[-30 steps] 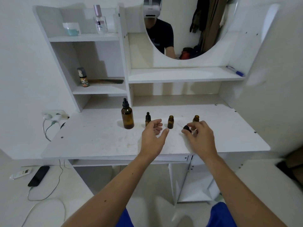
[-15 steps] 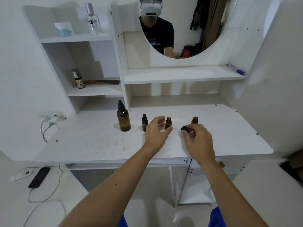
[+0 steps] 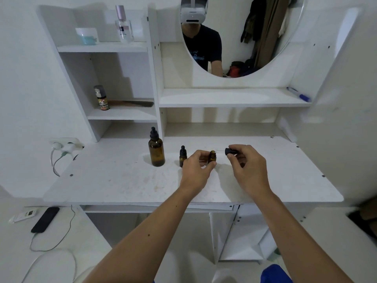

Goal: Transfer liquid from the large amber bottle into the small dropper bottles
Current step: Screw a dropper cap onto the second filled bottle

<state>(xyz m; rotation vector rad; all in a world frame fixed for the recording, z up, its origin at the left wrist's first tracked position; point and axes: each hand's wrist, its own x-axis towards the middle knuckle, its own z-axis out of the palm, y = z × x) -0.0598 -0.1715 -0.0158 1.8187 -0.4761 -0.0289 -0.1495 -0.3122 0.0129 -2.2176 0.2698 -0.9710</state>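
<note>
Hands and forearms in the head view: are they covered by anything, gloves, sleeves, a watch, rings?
Both are bare. The left hand and right hand wear no gloves, and no rings or watch show. Both forearms are uncovered as far as the frame's bottom edge, with no sleeve in sight. A few small dark moles dot the left forearm. In the round mirror the person's dark short-sleeved T-shirt is reflected.

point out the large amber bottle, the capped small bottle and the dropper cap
large amber bottle (image 3: 156, 153), head view, glass body
capped small bottle (image 3: 182, 158), head view, body
dropper cap (image 3: 230, 151), head view, black collar
</note>
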